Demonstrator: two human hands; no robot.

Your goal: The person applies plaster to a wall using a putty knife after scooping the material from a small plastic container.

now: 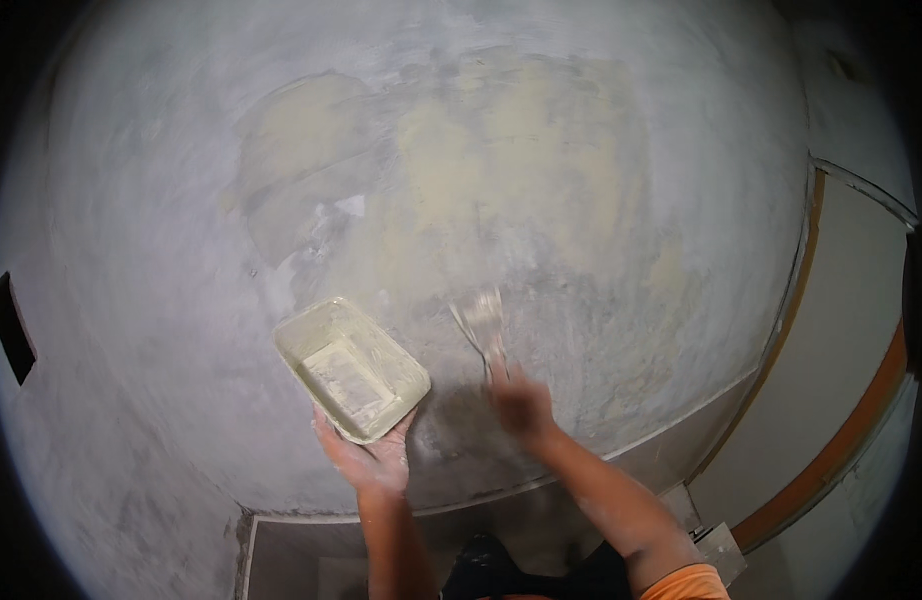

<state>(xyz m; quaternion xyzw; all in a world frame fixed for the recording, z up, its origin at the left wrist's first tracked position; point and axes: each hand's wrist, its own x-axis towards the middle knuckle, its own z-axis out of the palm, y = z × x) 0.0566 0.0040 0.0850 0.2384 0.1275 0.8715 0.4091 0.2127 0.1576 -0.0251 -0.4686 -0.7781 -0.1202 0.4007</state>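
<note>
The person's two hands are apart from each other, each with a thing of its own. The left hand (369, 458), toward seven o'clock of the view, is clamped on the tray (386, 350), cupping its near end from below. The right hand (521, 405), toward five o'clock, is closed around the handle of a scraper (484, 325); both are blurred, so the exact finger placing cannot be told.

The tray is a pale, rectangular, rounded-cornered one, tilted so that its inside shows, with cream residue smeared over its walls and bottom. It lies at about eight o'clock from the middle. The scraper's flared blade points toward twelve, just below the middle and to the tray's two o'clock; whether it touches the wall (151, 260) cannot be told.

The wall is grey and streaky. A broad yellowish patch (451, 160) spreads around twelve o'clock, and a smaller smooth patch (306, 130) sits toward eleven.

Farther out, a dark rectangular opening (14, 328) stands at nine o'clock and a pale panel (846, 270) with brown edging at three. An orange sleeve (691, 582) shows toward five, dark clothing (486, 570) at six.
</note>
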